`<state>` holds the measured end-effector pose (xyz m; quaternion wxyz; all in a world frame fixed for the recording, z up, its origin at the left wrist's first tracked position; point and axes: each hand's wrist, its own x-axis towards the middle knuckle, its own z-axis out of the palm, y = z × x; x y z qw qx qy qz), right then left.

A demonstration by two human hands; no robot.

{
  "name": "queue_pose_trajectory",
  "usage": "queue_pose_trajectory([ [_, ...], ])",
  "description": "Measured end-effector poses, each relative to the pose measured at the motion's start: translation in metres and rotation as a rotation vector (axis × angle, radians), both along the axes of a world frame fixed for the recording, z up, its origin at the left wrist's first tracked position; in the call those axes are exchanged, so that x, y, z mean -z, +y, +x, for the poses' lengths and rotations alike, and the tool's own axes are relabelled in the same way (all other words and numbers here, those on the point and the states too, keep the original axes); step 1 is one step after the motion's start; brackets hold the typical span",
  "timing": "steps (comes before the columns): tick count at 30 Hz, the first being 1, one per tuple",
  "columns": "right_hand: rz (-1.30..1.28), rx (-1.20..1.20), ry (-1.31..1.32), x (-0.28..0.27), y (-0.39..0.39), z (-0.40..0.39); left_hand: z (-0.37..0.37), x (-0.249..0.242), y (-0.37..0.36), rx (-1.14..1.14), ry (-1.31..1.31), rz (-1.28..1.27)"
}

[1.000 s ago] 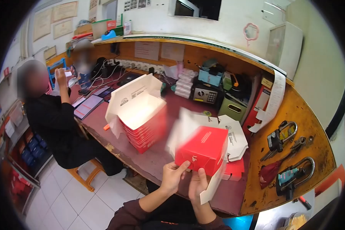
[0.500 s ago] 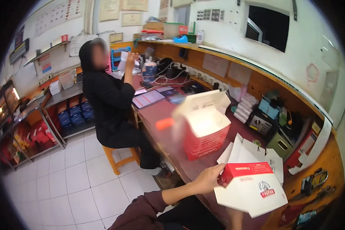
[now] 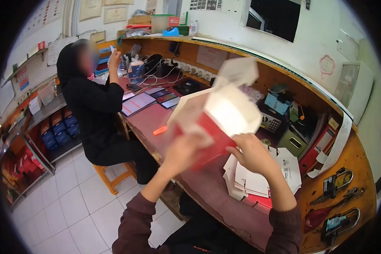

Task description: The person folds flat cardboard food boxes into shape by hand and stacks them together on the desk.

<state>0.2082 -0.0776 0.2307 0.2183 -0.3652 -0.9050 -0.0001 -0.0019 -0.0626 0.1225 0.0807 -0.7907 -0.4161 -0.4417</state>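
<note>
A red and white cardboard box, open at the top with its white flaps raised, is between my two hands above the table. My left hand, smeared by motion, grips its left side. My right hand pinches its near right edge. Blur hides whether other boxes are nested under this one. To the right, beneath my right forearm, lies a pile of flat white and red cartons. An orange marker-like stick lies left of the box.
A person in black sits on an orange stool at the left, holding a paper. Tablets and cables lie along the table. A small safe and green binder stand at the back right. Padlocks rest on wood at far right.
The box in my left hand has moved left and up from the carton pile to where the box stack stood. My right hand has come up onto it. The view has turned right.
</note>
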Motion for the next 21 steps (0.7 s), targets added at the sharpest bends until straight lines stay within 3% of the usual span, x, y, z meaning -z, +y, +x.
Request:
queue_pose_trajectory([
  [4, -0.139, -0.114, -0.034, -0.011, 0.032, -0.038, -0.026, 0.031, 0.035, -0.117, 0.172, -0.079],
  [9, -0.224, -0.16, -0.126, -0.004, 0.073, -0.062, -0.029, 0.02, 0.031, -0.052, 0.142, 0.015],
  [13, -0.202, -0.033, -0.25, -0.001, 0.079, -0.067, -0.027, 0.022, 0.035, 0.087, 0.005, 0.138],
  [18, -0.039, 0.073, -0.329, 0.022, 0.072, -0.07, -0.025, 0.016, 0.042, 0.2, 0.032, 0.173],
  [21, -0.124, 0.128, -0.429, 0.015, 0.07, -0.071, -0.022, 0.013, 0.045, 0.208, 0.043, 0.156],
])
